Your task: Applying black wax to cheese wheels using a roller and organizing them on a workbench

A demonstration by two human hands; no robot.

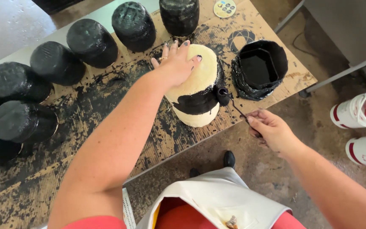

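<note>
Head view shows the left hand (176,63) spread flat, fingers released, pressing on top of a cream-coloured cylinder (200,91) that stands upright on the desk (106,106). The right hand (272,131) is clenched round the thin handle of a paintbrush (229,99), whose black-loaded tip touches the cylinder's right side, at the end of a black band running round its middle. Just right of the cylinder sits a black paint pot (259,68), open and smeared. Well to the left and far side stand finished black cylinders (92,42) in a curved row. By the look of it, coating is partly done; the bare top and base call for turning the cylinder steadily under the palm while the brush reloads.
</note>
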